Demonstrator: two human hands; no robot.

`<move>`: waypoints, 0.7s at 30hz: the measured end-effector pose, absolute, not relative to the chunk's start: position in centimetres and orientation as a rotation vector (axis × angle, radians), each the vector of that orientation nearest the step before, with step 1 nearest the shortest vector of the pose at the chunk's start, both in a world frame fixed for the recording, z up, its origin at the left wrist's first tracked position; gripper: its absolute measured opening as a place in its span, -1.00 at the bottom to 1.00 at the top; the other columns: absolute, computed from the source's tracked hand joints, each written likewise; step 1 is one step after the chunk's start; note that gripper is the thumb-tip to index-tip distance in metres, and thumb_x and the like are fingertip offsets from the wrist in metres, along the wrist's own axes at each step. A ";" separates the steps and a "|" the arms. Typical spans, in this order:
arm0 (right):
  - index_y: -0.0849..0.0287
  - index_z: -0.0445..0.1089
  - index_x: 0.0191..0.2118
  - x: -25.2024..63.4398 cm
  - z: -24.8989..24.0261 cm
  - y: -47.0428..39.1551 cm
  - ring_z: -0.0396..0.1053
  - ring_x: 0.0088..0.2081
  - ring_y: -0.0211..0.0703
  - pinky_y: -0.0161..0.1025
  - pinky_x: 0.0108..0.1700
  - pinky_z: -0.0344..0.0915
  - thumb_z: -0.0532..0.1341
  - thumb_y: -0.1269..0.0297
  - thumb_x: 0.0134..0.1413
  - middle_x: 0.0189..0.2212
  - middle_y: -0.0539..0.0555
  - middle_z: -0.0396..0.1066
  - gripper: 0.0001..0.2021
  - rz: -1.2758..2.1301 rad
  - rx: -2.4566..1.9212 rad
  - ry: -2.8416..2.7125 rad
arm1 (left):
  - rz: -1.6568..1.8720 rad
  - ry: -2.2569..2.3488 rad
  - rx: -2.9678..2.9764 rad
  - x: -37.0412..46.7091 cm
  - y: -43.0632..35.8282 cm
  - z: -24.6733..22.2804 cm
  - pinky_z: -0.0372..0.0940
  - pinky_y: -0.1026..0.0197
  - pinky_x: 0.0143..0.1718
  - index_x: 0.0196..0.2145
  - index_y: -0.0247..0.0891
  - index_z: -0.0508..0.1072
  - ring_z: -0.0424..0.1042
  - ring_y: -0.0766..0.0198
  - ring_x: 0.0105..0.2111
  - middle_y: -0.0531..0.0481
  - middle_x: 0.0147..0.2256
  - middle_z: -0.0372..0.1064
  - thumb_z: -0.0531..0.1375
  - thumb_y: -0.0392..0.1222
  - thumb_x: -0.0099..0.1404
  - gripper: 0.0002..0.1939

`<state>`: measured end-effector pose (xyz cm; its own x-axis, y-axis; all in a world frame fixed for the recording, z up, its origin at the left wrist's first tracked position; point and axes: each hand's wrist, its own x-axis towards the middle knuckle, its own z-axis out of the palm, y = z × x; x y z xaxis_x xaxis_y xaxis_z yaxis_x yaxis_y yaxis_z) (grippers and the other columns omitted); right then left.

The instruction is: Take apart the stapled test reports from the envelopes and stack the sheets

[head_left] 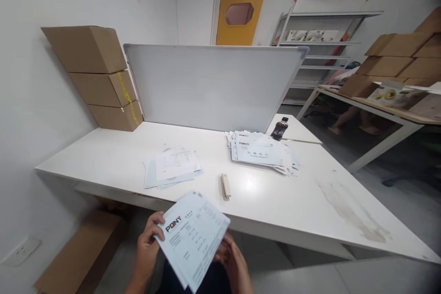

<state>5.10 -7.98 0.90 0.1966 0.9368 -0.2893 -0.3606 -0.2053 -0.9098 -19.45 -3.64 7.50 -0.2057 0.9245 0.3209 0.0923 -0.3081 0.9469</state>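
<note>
Light blue printed sheets marked "PONY" are held tilted in front of the table's near edge. My left hand grips their left side, fingers closed on the paper. At their right edge is my right hand, partly behind the sheets; its fingers are curled and partly hidden, so its hold cannot be made out. Just beyond the sheets, a beige stapler lies on the white table. To its left rests a loose pile of papers; a thicker stack of printed papers sits to its right.
A dark drink bottle stands behind the thicker stack. A whiteboard rises along the far edge, beside stacked cardboard boxes. Another box is on the floor at left. At right, a second table carries boxes; a person's legs show beneath.
</note>
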 end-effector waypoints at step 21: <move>0.16 0.49 -0.22 7.7 4.7 -6.7 0.44 -0.14 0.15 -0.03 -0.07 0.35 0.42 0.01 -0.32 -0.24 0.17 0.54 -0.53 1.199 -1.294 -0.579 | 1.303 1.218 0.887 -14.7 -3.4 6.3 0.36 -0.02 -0.07 -0.05 -0.15 0.42 0.43 -0.07 -0.05 -0.13 -0.07 0.47 0.32 0.16 -0.02 -0.40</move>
<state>7.68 -6.66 4.65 0.3405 0.8982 -0.2779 -0.3413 -0.1573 -0.9267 -14.66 -3.36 6.28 -0.1293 0.9806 -0.1474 -0.2134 0.1176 0.9699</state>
